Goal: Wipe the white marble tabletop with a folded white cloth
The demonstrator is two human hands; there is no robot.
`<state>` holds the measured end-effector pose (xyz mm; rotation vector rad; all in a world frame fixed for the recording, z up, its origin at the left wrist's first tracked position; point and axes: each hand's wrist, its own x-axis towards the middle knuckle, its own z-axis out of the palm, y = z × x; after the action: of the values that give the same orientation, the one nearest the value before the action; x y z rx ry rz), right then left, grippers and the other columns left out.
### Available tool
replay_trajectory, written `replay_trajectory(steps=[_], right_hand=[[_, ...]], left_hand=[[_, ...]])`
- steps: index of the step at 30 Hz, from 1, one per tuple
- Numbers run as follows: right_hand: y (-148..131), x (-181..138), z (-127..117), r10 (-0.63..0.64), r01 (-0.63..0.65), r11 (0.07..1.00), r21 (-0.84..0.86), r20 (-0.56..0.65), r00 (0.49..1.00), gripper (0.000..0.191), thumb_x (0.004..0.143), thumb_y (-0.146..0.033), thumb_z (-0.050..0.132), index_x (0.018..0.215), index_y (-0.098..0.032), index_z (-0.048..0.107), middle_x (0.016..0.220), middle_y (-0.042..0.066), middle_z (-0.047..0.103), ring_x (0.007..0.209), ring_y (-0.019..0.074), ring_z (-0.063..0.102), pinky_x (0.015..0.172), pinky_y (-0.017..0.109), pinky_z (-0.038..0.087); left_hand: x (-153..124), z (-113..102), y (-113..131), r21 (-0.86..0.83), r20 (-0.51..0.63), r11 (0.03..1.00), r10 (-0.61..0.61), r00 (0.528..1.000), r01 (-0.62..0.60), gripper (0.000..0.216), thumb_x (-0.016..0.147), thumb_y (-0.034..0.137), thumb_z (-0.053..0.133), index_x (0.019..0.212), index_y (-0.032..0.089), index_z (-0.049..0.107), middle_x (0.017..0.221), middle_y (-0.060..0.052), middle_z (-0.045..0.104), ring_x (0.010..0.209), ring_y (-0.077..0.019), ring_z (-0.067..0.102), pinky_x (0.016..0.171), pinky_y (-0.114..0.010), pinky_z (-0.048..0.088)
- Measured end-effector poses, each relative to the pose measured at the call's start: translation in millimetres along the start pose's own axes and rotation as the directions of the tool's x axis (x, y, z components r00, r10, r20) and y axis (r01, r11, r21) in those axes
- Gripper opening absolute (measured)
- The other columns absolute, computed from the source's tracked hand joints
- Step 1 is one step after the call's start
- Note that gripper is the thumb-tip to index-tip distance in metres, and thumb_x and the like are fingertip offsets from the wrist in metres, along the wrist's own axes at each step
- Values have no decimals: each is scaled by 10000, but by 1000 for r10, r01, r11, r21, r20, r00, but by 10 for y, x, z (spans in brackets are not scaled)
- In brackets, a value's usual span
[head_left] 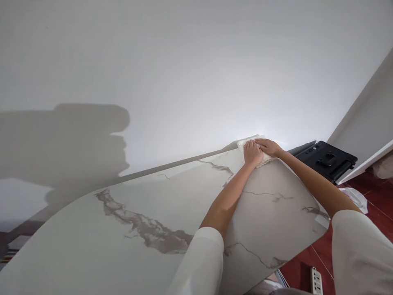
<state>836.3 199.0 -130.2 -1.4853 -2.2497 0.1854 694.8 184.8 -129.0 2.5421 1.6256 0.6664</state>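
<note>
Both arms are stretched across the marble table to its far edge, close to the right corner by the wall. There the left hand and the right hand lie side by side on a white cloth, fingers flat and close together, pressing on it rather than gripping. The cloth lies right at the edge, so I think a stronger push could slide it off behind the table, because nothing clamps it.

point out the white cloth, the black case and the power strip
white cloth [240, 145]: head view, its exposed left corner.
black case [327, 159]: head view, middle of its top face.
power strip [316, 280]: head view, middle of its white body.
</note>
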Motion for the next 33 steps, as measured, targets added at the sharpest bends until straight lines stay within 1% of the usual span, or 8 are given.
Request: replay_trajectory(steps=[3, 7, 9, 13, 18, 26, 30, 33], right_hand=[[34, -136, -50, 16, -17, 1000, -25, -23, 1000, 465, 898, -305, 359, 1340, -229, 485, 1389, 7, 471, 1289, 221, 408, 1082, 436, 323], [61, -384, -110, -1, -1, 997, -74, -26, 1000, 469, 890, -281, 349, 1339, -257, 482, 1377, -7, 484, 1287, 215, 413, 1084, 447, 320], [67, -560, -138, 8, -11, 995, -97, -39, 999, 472, 890, -278, 341, 1340, -257, 481, 1376, -2, 485, 1286, 215, 414, 1085, 445, 321], [7, -999, -194, 30, -38, 990, -138, -60, 998, 489, 901, -289, 313, 1358, -198, 462, 1392, 45, 465, 1294, 224, 404, 1091, 439, 315], [-208, -1566, -275, 87, -104, 977, -184, -99, 991, 482, 911, -301, 305, 1369, -245, 446, 1380, 28, 479, 1285, 227, 417, 1081, 444, 337], [-589, -2315, -385, 132, -163, 966, -199, -163, 978, 483, 885, -313, 341, 1344, -273, 485, 1330, 29, 528, 1246, 239, 463, 1063, 458, 370], [-866, -2578, -371, 132, -172, 956, -237, -176, 975, 474, 900, -304, 323, 1322, -200, 510, 1311, 73, 546, 1245, 247, 464, 1048, 473, 379], [-1115, -2687, -347, 96, -133, 952, -274, -145, 985, 472, 914, -310, 317, 1306, -147, 523, 1313, 108, 539, 1248, 252, 459, 1032, 461, 395]], left_hand=[[-32, 19, 105, -12, 2, 1000, 24, 1000, -24, 494, 908, 230, 305, 1345, 14, 382, 1407, -178, 404, 1319, -273, 319, 1099, -401, 231], [-179, 18, 289, -17, 16, 998, 56, 998, -56, 502, 910, 232, 301, 1351, 2, 373, 1423, -185, 384, 1323, -284, 314, 1105, -418, 224], [-293, 8, 398, -20, 18, 997, 81, 997, -80, 510, 910, 239, 305, 1353, -6, 369, 1424, -189, 383, 1323, -289, 316, 1106, -417, 226], [-568, -19, 602, -40, 27, 985, 168, 985, -167, 529, 906, 251, 324, 1353, -29, 360, 1416, -207, 385, 1325, -288, 323, 1106, -399, 234], [-944, -51, 818, -65, 20, 965, 257, 966, -255, 530, 915, 267, 294, 1356, -18, 362, 1416, -205, 391, 1324, -295, 333, 1098, -433, 244], [-1558, -197, 1101, -108, 40, 937, 337, 941, -332, 559, 907, 294, 331, 1349, -45, 366, 1429, -218, 369, 1340, -309, 313, 1118, -416, 244], [-1844, -313, 1084, -130, 41, 911, 399, 916, -391, 557, 913, 298, 311, 1346, -50, 363, 1421, -210, 385, 1344, -309, 308, 1112, -420, 259], [-2050, -449, 956, -134, 51, 891, 443, 895, -433, 563, 913, 311, 314, 1338, -53, 368, 1424, -216, 379, 1341, -317, 314, 1102, -431, 279]])
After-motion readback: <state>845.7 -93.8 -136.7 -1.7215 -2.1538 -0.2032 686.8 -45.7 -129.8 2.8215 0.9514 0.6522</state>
